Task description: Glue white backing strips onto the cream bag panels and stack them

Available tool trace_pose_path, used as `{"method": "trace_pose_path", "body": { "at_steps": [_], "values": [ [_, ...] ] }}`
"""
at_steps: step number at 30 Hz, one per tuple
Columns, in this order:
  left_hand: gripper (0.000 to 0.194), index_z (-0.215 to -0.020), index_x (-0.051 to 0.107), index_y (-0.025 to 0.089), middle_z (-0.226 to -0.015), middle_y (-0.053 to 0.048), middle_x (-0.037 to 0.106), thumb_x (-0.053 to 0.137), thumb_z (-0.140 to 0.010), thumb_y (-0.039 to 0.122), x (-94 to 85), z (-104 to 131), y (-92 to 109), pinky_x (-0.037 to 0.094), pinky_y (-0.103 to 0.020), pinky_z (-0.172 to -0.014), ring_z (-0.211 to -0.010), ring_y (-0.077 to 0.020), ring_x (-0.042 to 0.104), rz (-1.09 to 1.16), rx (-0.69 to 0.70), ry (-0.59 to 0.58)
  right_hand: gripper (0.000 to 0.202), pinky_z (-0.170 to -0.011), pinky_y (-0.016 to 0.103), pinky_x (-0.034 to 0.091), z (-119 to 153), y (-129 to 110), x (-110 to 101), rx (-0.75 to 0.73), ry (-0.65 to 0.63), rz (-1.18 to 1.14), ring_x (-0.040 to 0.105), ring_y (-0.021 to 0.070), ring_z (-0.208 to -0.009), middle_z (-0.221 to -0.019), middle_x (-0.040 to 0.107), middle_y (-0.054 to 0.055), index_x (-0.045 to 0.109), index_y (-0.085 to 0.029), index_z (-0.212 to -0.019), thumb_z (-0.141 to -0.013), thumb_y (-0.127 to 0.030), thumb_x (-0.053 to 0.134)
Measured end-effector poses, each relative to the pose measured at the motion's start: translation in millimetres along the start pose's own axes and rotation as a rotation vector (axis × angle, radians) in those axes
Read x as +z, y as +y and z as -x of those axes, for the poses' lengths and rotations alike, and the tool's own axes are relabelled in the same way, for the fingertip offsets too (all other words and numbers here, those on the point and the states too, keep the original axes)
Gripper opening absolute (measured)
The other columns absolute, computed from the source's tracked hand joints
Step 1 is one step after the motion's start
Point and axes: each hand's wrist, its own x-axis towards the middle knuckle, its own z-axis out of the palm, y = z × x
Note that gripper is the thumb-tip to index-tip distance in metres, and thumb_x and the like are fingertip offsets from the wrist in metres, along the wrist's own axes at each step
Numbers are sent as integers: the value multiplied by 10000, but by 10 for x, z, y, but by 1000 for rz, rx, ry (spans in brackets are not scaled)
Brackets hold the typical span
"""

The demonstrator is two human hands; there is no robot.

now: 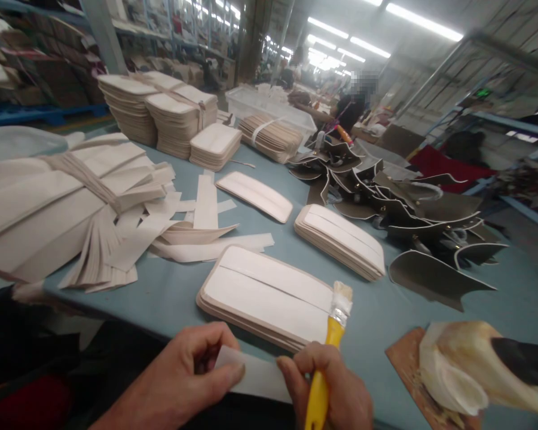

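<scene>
My left hand (pixel 192 373) pinches one end of a white strip (pixel 260 375) between thumb and fingers, low at the table's near edge. Gripped in my right hand (pixel 336 382) is a yellow-handled paintbrush (pixel 335 331), its pale bristles pointing up and away; the thumb of this hand also presses on the strip's other end. Just beyond both hands lies a stack of rounded rectangular panels (pixel 269 286), the top one white with a dark line along it. The brush head overlaps the stack's right end in view; whether it touches cannot be made out.
A second panel stack (pixel 341 239) and a single panel (pixel 255 196) lie farther back. Loose strips (pixel 206 203) and a tied bundle (pixel 58 197) spread left. Dark curved pieces (pixel 385 197) pile up right. A glue-crusted container (pixel 457 364) sits on a brown board at front right.
</scene>
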Motion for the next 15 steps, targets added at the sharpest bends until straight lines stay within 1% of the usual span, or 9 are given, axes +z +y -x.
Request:
{"method": "trace_pose_path", "body": {
  "at_steps": [2, 3, 5, 8, 10, 13, 15],
  "values": [
    [456, -758, 561, 211, -621, 63, 457, 694, -779, 647, -36, -50, -19, 298, -228, -532, -568, -100, 378, 142, 28, -27, 392, -497, 243, 417, -10, -14, 36, 53, -73, -74, 562, 123, -459, -613, 631, -56, 539, -268, -811, -1015, -601, 573],
    [503, -766, 556, 208, -620, 66, 451, 692, -775, 692, -46, -68, -19, 285, -223, -519, -557, -92, 363, 176, 44, -31, 372, -508, 240, 426, -13, -36, 80, 69, -109, -132, 584, 126, -492, -677, 676, -42, 542, -267, -840, -1008, -597, 575],
    [544, -752, 545, 202, -606, 71, 435, 684, -777, 728, -51, -88, -5, 264, -216, -500, -542, -82, 334, 189, 75, -27, 309, -533, 232, 442, -17, -103, 195, 88, -160, -249, 609, 126, -541, -769, 717, -25, 532, -267, -872, -1004, -542, 578],
    [524, -741, 531, 200, -601, 73, 428, 665, -815, 702, -56, -90, 28, 268, -208, -496, -544, -79, 334, 191, 105, 23, 205, -507, 210, 416, -56, -206, 360, 138, -193, -351, 570, 110, -498, -667, 643, -62, 511, -270, -854, -1011, -389, 569],
    [493, -727, 530, 202, -599, 71, 429, 659, -825, 668, -75, -92, 48, 278, -211, -496, -546, -83, 346, 174, 130, 81, 185, -482, 203, 388, -127, -238, 433, 167, -199, -372, 544, 104, -463, -605, 589, -83, 510, -271, -845, -1012, -332, 561],
    [452, -711, 564, 197, -609, 62, 435, 617, -846, 625, -116, -117, 65, 315, -216, -511, -558, -92, 362, 89, 170, 200, 143, -489, 199, 381, -303, -222, 507, 130, -222, -366, 564, 103, -484, -622, 605, -82, 527, -269, -862, -999, -298, 556],
    [434, -710, 586, 196, -617, 54, 460, 578, -864, 602, -136, -149, 65, 352, -218, -532, -570, -99, 397, 24, 188, 280, 112, -504, 202, 377, -443, -200, 551, 87, -252, -322, 574, 109, -508, -634, 609, -79, 540, -267, -870, -979, -283, 557]
  ]
}}
